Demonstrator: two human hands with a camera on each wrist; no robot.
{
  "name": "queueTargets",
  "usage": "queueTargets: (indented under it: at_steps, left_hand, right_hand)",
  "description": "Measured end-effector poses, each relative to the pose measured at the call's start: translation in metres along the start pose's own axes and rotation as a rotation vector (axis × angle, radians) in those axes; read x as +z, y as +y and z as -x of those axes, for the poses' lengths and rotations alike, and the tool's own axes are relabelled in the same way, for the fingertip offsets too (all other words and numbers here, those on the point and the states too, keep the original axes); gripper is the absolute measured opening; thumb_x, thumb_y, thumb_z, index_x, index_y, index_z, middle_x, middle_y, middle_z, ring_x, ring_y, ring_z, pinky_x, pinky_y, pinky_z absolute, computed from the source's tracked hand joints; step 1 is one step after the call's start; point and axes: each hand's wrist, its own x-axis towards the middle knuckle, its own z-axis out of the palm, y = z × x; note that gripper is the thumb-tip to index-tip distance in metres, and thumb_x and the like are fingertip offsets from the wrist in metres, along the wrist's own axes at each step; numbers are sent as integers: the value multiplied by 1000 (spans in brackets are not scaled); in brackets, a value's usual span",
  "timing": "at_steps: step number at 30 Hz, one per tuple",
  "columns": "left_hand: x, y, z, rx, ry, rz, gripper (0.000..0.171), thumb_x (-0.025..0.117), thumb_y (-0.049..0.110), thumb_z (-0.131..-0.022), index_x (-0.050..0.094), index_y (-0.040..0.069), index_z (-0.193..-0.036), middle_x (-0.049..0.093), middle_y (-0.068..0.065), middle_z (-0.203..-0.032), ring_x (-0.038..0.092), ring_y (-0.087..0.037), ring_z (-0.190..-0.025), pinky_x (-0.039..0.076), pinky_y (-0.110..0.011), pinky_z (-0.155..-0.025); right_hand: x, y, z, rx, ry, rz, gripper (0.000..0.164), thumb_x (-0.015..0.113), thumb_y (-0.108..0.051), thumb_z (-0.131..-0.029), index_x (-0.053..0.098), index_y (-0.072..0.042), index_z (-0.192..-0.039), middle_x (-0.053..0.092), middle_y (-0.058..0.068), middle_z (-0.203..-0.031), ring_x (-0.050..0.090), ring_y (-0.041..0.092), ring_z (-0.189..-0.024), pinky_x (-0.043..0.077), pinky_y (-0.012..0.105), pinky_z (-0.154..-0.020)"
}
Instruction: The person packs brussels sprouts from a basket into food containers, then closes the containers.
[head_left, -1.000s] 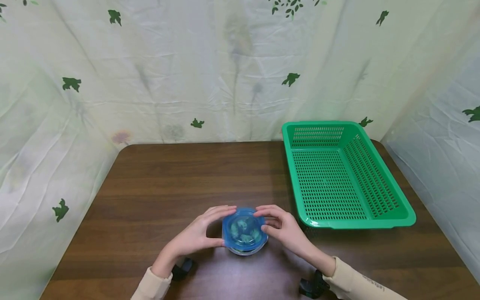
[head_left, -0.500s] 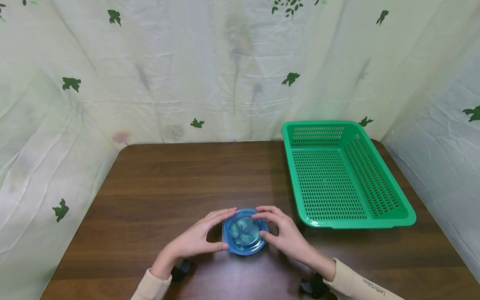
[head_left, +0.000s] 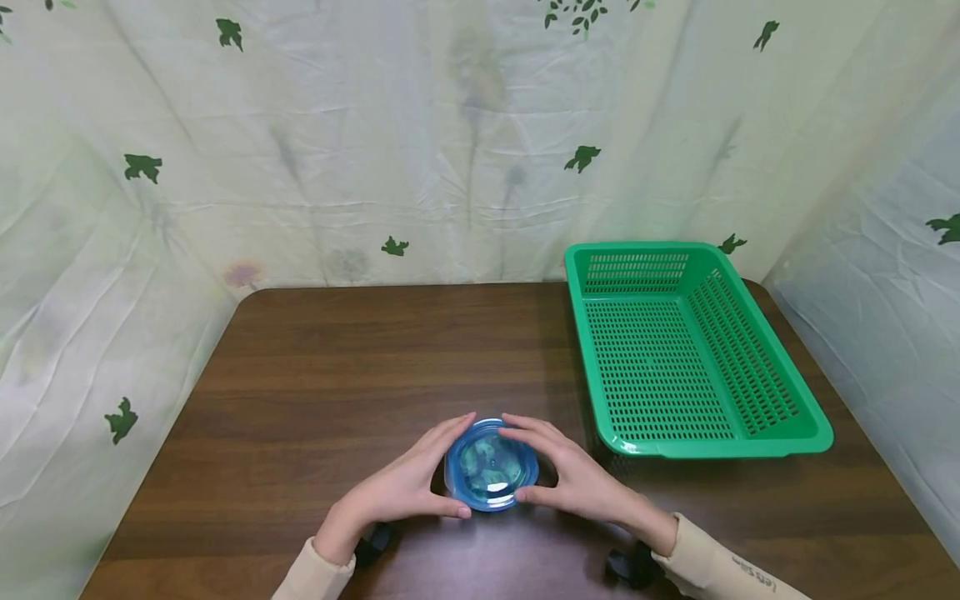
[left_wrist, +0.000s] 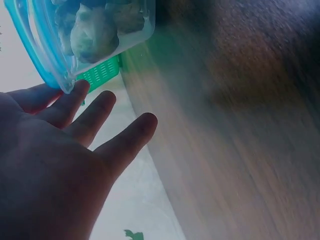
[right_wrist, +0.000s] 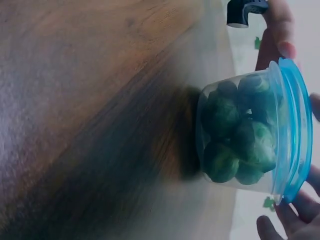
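A clear plastic container (right_wrist: 235,135) with a round blue lid (head_left: 491,467) stands on the wooden table, at the middle front in the head view. Through its wall show several round green vegetables (right_wrist: 220,112) that look like Brussels sprouts. My left hand (head_left: 412,479) curves round the left side of the lid, fingertips at the far rim and thumb at the near rim. From the right, my right hand (head_left: 573,471) holds the lid the same way, fingers at the far side, thumb at the near side. The left wrist view shows the left fingers (left_wrist: 72,102) reaching to the lid's edge.
A green perforated basket (head_left: 596,375) with nothing in it sits at the back right of the table (head_left: 360,358). A pale curtain with dark green leaf shapes (head_left: 582,158) hangs behind and at both sides.
The lid sat shifted toward the far side, with the container's near rim showing; it now lies level over the container. Both thumbs have moved along to the near rim.
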Motion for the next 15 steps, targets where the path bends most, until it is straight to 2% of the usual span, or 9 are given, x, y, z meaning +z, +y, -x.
queueTargets:
  at_steps: [7,15]
  left_hand:
    - [1,0,-2,3,-6,-4,103,81,40,-76,18,12,-153,27,-5,-151,30,-22,-136,31,-51,-107]
    - [4,0,-5,-8,0,32,107,84,34,-73,17,11,-153,24,-10,-153,29,-26,-136,30,-52,-107]
  right_hand:
    - [1,1,-2,2,-31,0,73,76,-35,-82,42,-17,-144,31,4,-153,29,24,-137,37,57,-100]
    - [3,2,-2,-9,-32,23,81,77,-36,-81,37,-15,-147,30,7,-153,29,24,-137,36,54,-102]
